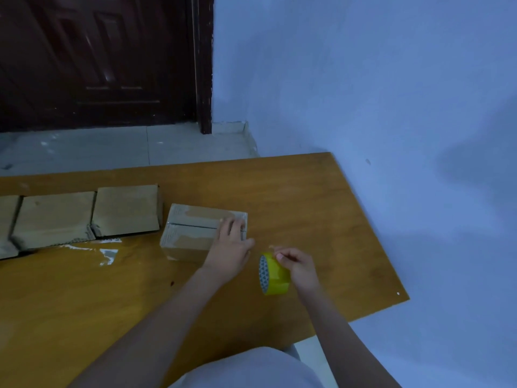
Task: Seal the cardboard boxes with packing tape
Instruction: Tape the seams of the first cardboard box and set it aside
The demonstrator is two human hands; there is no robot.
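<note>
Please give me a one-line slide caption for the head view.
Left hand steadies a cardboard box while the right hand holds a yellow tape roll.

The table (307,191) looks like smooth, shiny wood. The boxes (56,217) are made of dull brown cardboard, and one box (193,219) is covered with shiny clear tape. The yellow tape roll (275,274) looks glossy. The door (98,60) is dark, shiny wood

Closed cardboard box (193,233) beside upright yellow tape roll (272,274).
</note>
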